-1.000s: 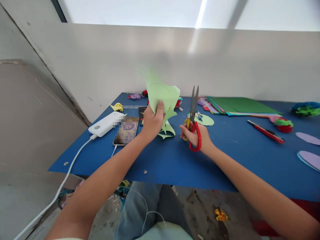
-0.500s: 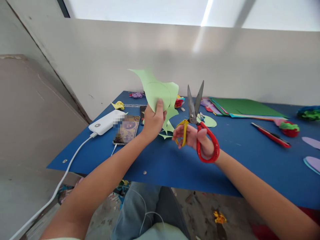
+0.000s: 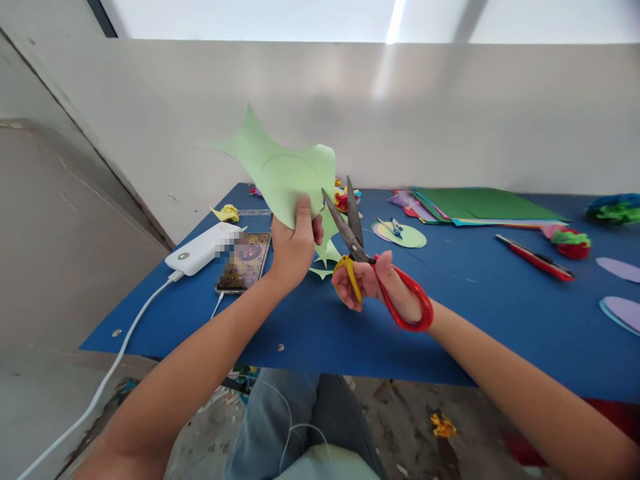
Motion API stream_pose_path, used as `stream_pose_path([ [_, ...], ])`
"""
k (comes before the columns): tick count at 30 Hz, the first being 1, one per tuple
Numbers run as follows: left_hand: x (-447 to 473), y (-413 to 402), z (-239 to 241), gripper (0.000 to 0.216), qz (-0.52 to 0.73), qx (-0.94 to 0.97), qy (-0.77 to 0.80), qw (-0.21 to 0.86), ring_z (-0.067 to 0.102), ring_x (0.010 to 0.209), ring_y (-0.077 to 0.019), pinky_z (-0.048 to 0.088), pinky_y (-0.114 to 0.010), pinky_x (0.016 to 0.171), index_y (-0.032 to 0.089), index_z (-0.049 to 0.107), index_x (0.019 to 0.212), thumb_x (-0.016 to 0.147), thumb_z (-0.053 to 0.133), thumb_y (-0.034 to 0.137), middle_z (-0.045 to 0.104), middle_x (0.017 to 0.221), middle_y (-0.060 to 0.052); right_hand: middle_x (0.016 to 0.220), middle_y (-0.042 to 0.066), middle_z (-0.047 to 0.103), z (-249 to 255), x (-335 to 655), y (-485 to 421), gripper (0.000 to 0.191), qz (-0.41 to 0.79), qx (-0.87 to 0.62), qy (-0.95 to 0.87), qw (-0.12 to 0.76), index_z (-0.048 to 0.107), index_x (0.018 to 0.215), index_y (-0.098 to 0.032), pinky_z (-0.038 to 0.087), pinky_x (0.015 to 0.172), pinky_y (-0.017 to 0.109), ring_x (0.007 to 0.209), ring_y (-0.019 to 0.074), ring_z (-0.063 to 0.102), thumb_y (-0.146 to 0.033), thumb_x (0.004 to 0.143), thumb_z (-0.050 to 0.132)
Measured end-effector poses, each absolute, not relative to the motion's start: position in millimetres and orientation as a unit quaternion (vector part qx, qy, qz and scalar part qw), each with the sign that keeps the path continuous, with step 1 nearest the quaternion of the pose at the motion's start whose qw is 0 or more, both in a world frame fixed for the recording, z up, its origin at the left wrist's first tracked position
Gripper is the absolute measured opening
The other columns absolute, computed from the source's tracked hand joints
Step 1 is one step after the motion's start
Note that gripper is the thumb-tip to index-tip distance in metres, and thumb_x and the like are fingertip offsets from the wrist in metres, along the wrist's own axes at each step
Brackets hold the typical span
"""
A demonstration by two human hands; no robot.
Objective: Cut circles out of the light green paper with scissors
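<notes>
Light green paper (image 3: 280,175) held up above the blue table (image 3: 480,313), pinched at its lower edge by the left hand (image 3: 295,243), scissors (image 3: 367,257) gripped in the right hand (image 3: 375,283), blades parted at the paper's edge, phone (image 3: 243,260) and power bank (image 3: 197,248) lying left

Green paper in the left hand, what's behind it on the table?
Past the right edge of the green paper, red and yellow paper scraps show on the blue table. The sheet, the left hand and the scissors hide whatever else lies there.
</notes>
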State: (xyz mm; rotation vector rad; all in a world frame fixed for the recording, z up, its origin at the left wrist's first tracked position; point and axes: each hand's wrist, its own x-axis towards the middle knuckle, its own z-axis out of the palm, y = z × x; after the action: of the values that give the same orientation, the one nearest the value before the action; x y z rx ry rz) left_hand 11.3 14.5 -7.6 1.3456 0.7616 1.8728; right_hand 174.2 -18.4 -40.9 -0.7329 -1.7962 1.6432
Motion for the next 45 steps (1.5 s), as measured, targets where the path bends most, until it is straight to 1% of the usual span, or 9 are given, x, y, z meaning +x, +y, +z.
stream_pose_path([
  [7,12.3,11.4,-4.0,0.042,0.756,0.492,0.290,0.318,0.041,0.040,-0.0079,0.033,-0.022,0.038,0.021,0.041,0.062,0.087,0.056,0.051,0.040,0.049,0.005,0.078,0.007,0.056,-40.5,172.0,-20.9,0.091,0.612,-0.288,-0.676,0.293,0.060,0.092,-0.014,0.044,0.054,0.026,0.062,0.0138,0.054,-0.091,0.068,0.019],
  [10,15.0,7.7,-6.4,0.041,0.727,0.527,0.307,0.317,0.041,0.040,-0.0077,0.032,-0.022,0.039,0.021,0.043,0.062,0.088,0.055,0.050,0.042,0.049,0.004,0.074,0.006,0.057,-39.0,171.9,-21.3,0.092,0.603,-0.291,-0.678,0.305,0.060,0.091,-0.014,0.046,0.054,0.028,0.059,0.0144,0.055,-0.093,0.066,0.020],
  [14,17.8,1.8,-12.1,0.042,0.697,0.559,0.313,0.322,0.043,0.041,-0.0074,0.034,-0.022,0.040,0.019,0.046,0.061,0.088,0.054,0.051,0.044,0.049,0.003,0.075,0.007,0.058,-36.8,174.7,-22.0,0.090,0.576,-0.294,-0.684,0.339,0.060,0.094,-0.013,0.049,0.058,0.031,0.061,0.0161,0.058,-0.090,0.070,0.019],
  [20,17.9,-5.9,-13.6,0.047,0.633,0.598,0.336,0.359,0.046,0.042,-0.0074,0.037,-0.022,0.041,0.018,0.049,0.056,0.090,0.052,0.051,0.047,0.048,0.001,0.076,0.007,0.057,-39.3,175.3,-24.0,0.091,0.579,-0.275,-0.686,0.345,0.062,0.099,-0.014,0.048,0.057,0.032,0.059,0.0163,0.056,-0.089,0.072,0.019],
  [26,23.8,-15.8,-3.8,0.054,0.582,0.618,0.362,0.384,0.044,0.038,-0.0069,0.037,-0.022,0.039,0.018,0.045,0.048,0.088,0.053,0.052,0.043,0.042,0.002,0.075,0.007,0.058,-41.7,174.2,-22.6,0.095,0.564,-0.270,-0.694,0.357,0.063,0.100,-0.014,0.047,0.056,0.030,0.058,0.0159,0.055,-0.090,0.070,0.014],
  [32,26.5,-18.5,-3.0,0.052,0.595,0.596,0.369,0.393,0.044,0.037,-0.0067,0.038,-0.021,0.038,0.018,0.046,0.050,0.087,0.055,0.053,0.045,0.043,0.002,0.074,0.007,0.058,-42.5,174.0,-20.8,0.099,0.576,-0.257,-0.692,0.352,0.061,0.097,-0.013,0.048,0.057,0.029,0.059,0.0147,0.056,-0.089,0.070,0.003],
  [36,25.9,-17.9,-3.7,0.053,0.586,0.611,0.351,0.400,0.044,0.038,-0.0074,0.038,-0.022,0.039,0.018,0.045,0.049,0.086,0.055,0.055,0.044,0.042,0.002,0.075,0.007,0.058,-40.2,174.2,-22.6,0.099,0.577,-0.260,-0.694,0.342,0.061,0.097,-0.014,0.049,0.059,0.030,0.060,0.0149,0.056,-0.090,0.069,0.006],
  [42,23.5,-17.6,-2.8,0.049,0.578,0.646,0.364,0.342,0.046,0.042,-0.0085,0.039,-0.023,0.044,0.019,0.044,0.048,0.088,0.057,0.046,0.042,0.041,0.003,0.075,0.007,0.058,-41.2,174.9,-22.0,0.100,0.567,-0.261,-0.697,0.352,0.062,0.097,-0.013,0.049,0.061,0.031,0.059,0.0150,0.056,-0.089,0.069,0.003],
  [45,23.8,-17.4,-2.9,0.050,0.566,0.653,0.360,0.351,0.046,0.043,-0.0085,0.039,-0.023,0.045,0.019,0.044,0.048,0.090,0.053,0.044,0.042,0.042,0.003,0.077,0.008,0.059,-41.2,175.9,-21.2,0.101,0.569,-0.258,-0.701,0.345,0.061,0.099,-0.013,0.049,0.062,0.031,0.059,0.0151,0.055,-0.088,0.069,0.002],
])
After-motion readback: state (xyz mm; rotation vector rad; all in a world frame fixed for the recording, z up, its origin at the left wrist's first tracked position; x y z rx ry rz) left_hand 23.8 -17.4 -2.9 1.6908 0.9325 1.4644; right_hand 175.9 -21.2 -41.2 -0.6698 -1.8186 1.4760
